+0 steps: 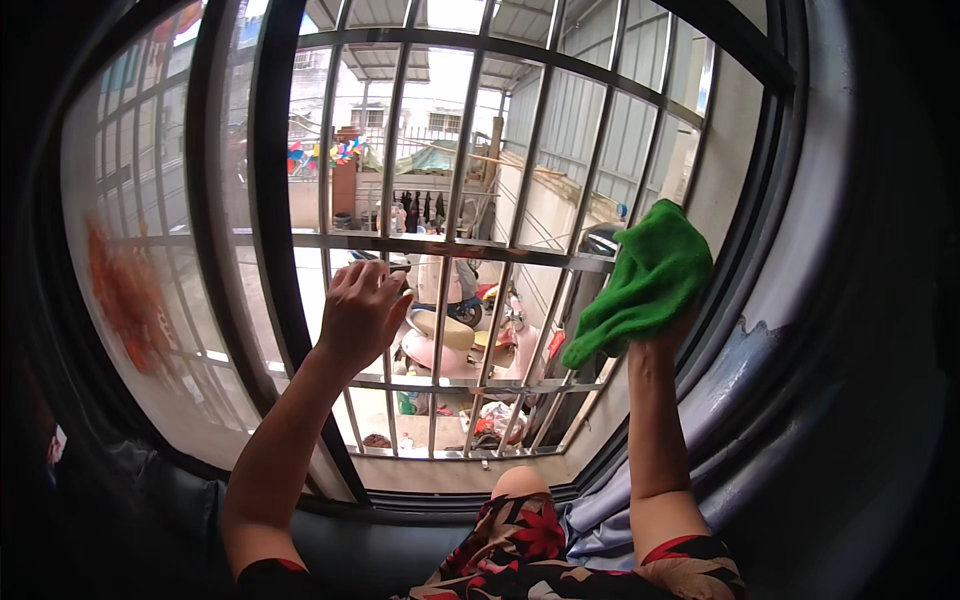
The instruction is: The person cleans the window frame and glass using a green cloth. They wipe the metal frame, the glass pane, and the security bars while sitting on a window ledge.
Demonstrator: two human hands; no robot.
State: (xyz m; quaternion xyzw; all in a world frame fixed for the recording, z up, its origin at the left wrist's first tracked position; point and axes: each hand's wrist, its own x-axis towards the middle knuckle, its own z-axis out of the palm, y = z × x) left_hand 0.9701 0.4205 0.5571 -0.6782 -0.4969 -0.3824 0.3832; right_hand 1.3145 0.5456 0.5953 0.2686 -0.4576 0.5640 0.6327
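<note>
A green cloth (651, 281) covers most of my right hand (664, 326), which is raised at the right side of the window opening, in front of the metal security bars. My left hand (365, 311) is up near the bars left of the middle, its fingers curled and somewhat apart, with nothing plainly held; whether it touches a bar cannot be told. The metal window bars (445, 315) run upright, with crossbars between them. Left of the opening stands a dark window frame (289, 187) with a glass pane (165, 300), where a reddish patch shows.
A pale curtain (607, 525) hangs at the lower right. Below the window lies a dark padded surface (382, 544). Beyond the bars stand a pink scooter (442, 352), other scooters and a pale wall. My knee (521, 481) is close to the sill.
</note>
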